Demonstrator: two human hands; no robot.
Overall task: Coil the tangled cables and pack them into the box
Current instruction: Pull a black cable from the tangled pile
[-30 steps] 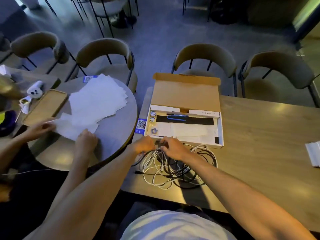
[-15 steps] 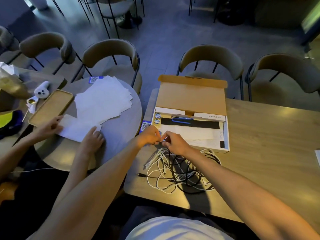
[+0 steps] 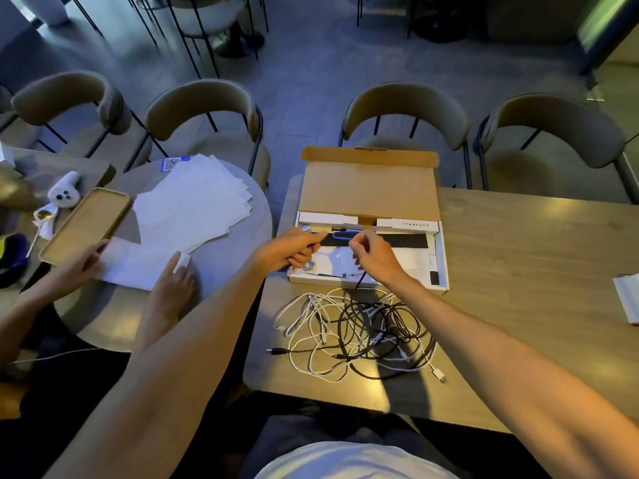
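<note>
A tangle of white and black cables [image 3: 359, 335] lies on the wooden table [image 3: 518, 271], just in front of the open cardboard box [image 3: 443, 261]. The box lid [image 3: 368, 188] stands tilted back, and small items lie in its white tray. My left hand [image 3: 288, 248] and my right hand [image 3: 375, 257] are raised over the front of the box, a little apart, fingers curled. A thin black cable [image 3: 359, 281] runs from my right hand down into the pile. My left hand seems to pinch the same cable's end, though the strand between the hands is hard to make out.
To the left, another person's hands [image 3: 173, 285] press white paper sheets [image 3: 190, 205] on a round table, beside a wooden tray [image 3: 86, 223]. Several chairs [image 3: 404, 112] stand behind both tables. A white object [image 3: 627, 299] lies at the right table edge.
Both hands rose from the cable pile to above the box front and moved apart, drawing a black cable up out of the tangle. The other person slid a sheet.
</note>
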